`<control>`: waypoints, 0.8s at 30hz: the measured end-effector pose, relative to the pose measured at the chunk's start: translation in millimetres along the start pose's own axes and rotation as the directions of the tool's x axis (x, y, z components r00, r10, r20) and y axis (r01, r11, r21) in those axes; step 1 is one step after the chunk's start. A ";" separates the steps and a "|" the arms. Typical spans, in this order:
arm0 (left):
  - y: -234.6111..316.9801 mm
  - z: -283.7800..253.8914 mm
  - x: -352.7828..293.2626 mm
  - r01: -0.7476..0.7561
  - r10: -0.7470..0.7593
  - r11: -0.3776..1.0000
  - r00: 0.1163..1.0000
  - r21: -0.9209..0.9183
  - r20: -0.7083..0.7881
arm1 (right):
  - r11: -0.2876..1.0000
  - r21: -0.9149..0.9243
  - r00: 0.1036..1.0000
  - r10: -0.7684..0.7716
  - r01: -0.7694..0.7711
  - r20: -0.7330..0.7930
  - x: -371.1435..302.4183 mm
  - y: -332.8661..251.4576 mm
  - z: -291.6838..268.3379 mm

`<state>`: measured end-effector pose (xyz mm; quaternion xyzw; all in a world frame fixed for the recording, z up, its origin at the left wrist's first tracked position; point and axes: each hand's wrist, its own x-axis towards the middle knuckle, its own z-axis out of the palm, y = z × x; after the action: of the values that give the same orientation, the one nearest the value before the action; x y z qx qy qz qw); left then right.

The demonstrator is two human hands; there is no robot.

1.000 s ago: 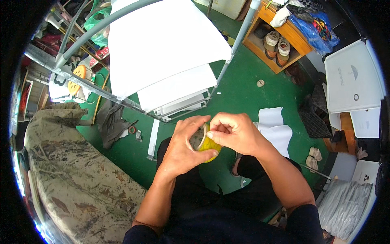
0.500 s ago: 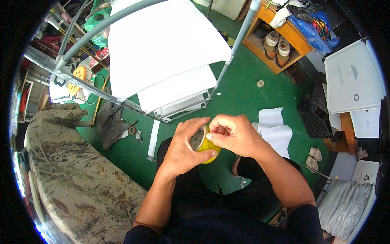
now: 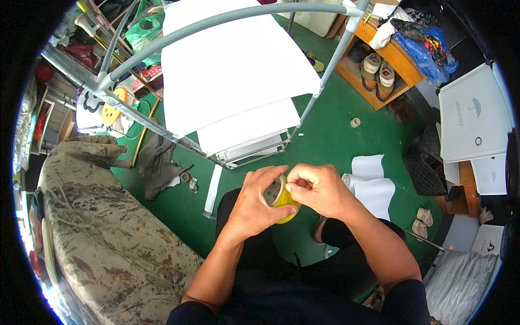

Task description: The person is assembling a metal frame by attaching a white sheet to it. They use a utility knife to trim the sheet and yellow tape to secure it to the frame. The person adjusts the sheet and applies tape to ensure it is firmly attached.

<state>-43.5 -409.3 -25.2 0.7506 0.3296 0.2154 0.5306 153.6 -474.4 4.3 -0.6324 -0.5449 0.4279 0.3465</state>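
A roll of yellow tape (image 3: 287, 200) is held up over my lap, its pale core ring facing left. My left hand (image 3: 246, 208) wraps around it, with the thumb along the lower side and the fingers over the top. On the roll's right edge, my right hand (image 3: 324, 190) is closed in a pinch, thumb against curled forefinger. Whatever lies between those fingertips is too small to make out.
Ahead stands a grey pipe frame (image 3: 227, 11) with white sheets (image 3: 238, 65). A camouflage-covered seat (image 3: 108, 211) fills the left. White sheeting (image 3: 371, 184) lies on the green floor to the right, with a wooden shoe shelf (image 3: 346, 67) beyond and a dark crate (image 3: 425, 162) beside.
The whole view has shifted slightly, so the surroundings sit lower and further right. Both hands keep their hold at the tape roll, with the right pinch still at its edge.
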 end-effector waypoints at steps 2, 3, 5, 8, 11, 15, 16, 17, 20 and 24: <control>-0.9 1.7 1.8 -0.011 0.011 1.000 1.000 0.013 -0.011 | 0.999 -0.037 1.000 -0.010 0.010 -0.011 -0.1 -1.7 0.0; -0.4 2.5 2.3 0.001 -0.001 1.000 1.000 0.021 -0.014 | 0.998 -0.053 0.999 -0.027 0.026 -0.030 -0.5 -1.1 2.3; 0.3 4.0 2.9 0.027 -0.026 0.999 0.999 0.037 -0.021 | 0.996 -0.074 0.997 -0.047 0.043 -0.055 -1.3 -0.9 3.9; 3.5 2.9 5.9 0.055 -0.053 0.994 0.998 0.097 -0.021 | 0.995 -0.086 0.996 -0.054 0.048 -0.068 -1.9 -0.3 2.4; 7.8 2.2 8.6 0.018 -0.013 0.985 0.999 0.169 -0.030 | 0.994 -0.097 0.995 -0.066 0.059 -0.075 -1.7 2.8 0.5; 13.3 2.9 10.8 0.001 0.004 0.974 1.000 0.225 -0.024 | 0.983 -0.154 0.992 -0.108 0.098 -0.063 -1.3 4.4 -1.5; 13.4 3.0 11.0 -0.005 0.009 0.971 1.000 0.238 -0.019 | 0.977 -0.181 0.991 -0.121 0.110 -0.052 -1.2 3.8 -2.1; 13.8 3.2 11.4 -0.013 0.016 0.968 1.000 0.249 -0.013 | 0.974 -0.199 0.991 -0.125 0.113 -0.051 -1.4 2.6 -2.3; 10.9 3.9 11.6 -0.040 0.043 0.973 0.999 0.226 -0.011 | 0.969 -0.215 0.989 -0.134 0.118 -0.057 -1.6 2.3 -2.1; 15.1 2.1 10.3 -0.040 0.043 0.987 0.999 0.156 -0.018 | 0.993 -0.103 0.996 -0.057 0.051 -0.065 -1.5 6.9 -7.8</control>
<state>-31.0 -406.6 -12.0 0.7941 0.3354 0.2080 0.4621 163.5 -476.8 1.4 -0.6482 -0.5707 0.3687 0.3438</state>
